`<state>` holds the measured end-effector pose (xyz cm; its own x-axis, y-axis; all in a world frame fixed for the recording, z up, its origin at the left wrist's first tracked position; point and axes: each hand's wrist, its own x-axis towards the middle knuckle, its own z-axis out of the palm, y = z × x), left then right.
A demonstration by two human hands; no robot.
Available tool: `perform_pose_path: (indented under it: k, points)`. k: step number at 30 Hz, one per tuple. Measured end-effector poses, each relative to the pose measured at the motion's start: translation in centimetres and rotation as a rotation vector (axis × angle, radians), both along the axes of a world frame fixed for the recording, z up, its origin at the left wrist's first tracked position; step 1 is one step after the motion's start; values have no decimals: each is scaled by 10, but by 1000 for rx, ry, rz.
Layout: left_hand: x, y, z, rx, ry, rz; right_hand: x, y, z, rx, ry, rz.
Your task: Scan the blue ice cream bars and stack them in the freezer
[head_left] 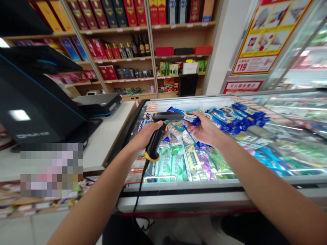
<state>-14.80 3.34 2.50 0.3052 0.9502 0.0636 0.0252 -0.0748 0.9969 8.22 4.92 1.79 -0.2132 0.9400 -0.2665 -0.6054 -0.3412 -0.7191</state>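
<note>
My left hand [150, 135] is wrapped round the grip of a black barcode scanner [154, 142] with a yellow-trimmed base. Its head points right, and its cable runs down over the freezer's front edge. In my right hand [204, 130] is a blue ice cream packet [190, 118], pinched between thumb and fingers, with its white barcode label close to the scanner's nose. Both hands are above the glass-topped chest freezer [194, 194]. More blue packets [230, 115] lie at the freezer's back, and green-and-white packets [171, 161] show nearer the front.
To the left, a white counter [112, 136] carries a dark checkout terminal [43, 98] and a black scale [98, 102]. Shelves [122, 58] of boxes and bottles stand behind. A red and yellow poster [268, 37] hangs at the back right. The scanner cable [139, 195] dangles in front of the freezer.
</note>
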Motion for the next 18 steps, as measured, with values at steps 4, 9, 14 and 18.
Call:
perform_pose_path:
  k: [4, 9, 14, 18]
  points:
    - [-1, 1, -5, 53, 58, -72, -1, 1, -2, 14, -106, -34]
    - [-6, 3, -6, 120, 106, -152, 1, 2, -5, 5, -126, -42]
    - [-6, 5, -6, 97, 119, -149, 2, 7, -9, 69, -154, -37]
    - [-3, 5, -5, 37, 24, -49, 20, 11, -2, 292, -542, -176]
